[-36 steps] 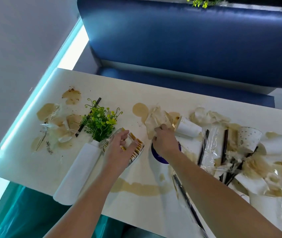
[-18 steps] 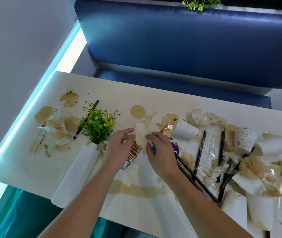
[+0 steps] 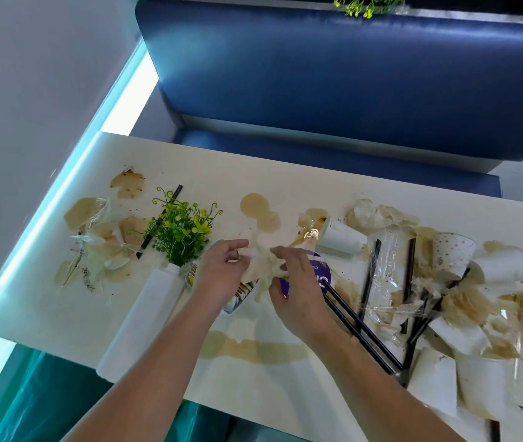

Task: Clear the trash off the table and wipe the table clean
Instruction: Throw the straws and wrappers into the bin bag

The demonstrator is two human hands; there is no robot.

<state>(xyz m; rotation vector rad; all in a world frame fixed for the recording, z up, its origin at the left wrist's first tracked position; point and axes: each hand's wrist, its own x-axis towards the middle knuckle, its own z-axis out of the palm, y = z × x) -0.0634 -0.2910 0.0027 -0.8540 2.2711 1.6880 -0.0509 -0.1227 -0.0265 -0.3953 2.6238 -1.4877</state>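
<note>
Two hands: the left hand (image 3: 221, 275) and the right hand (image 3: 298, 291) each pinch one stained napkin (image 3: 263, 269) over the middle of the counter (image 3: 285, 173). One plant (image 3: 180, 231) stands at 9 o'clock. Brown spills (image 3: 258, 208) blotch the white surface. At 3 o'clock, heaped cups (image 3: 343, 240) and straws (image 3: 370, 275) overlap beyond counting and are cut off by the frame edge. One blue bench (image 3: 317, 74) sits at 12.

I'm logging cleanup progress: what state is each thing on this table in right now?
Table, stained with brown spills.
Crumpled napkin, stained, pinched between both hands.
Left hand, pinching the napkin.
Right hand, pinching the napkin.
White paper cup, tipped on its side.
Black straws, scattered among the trash.
</note>
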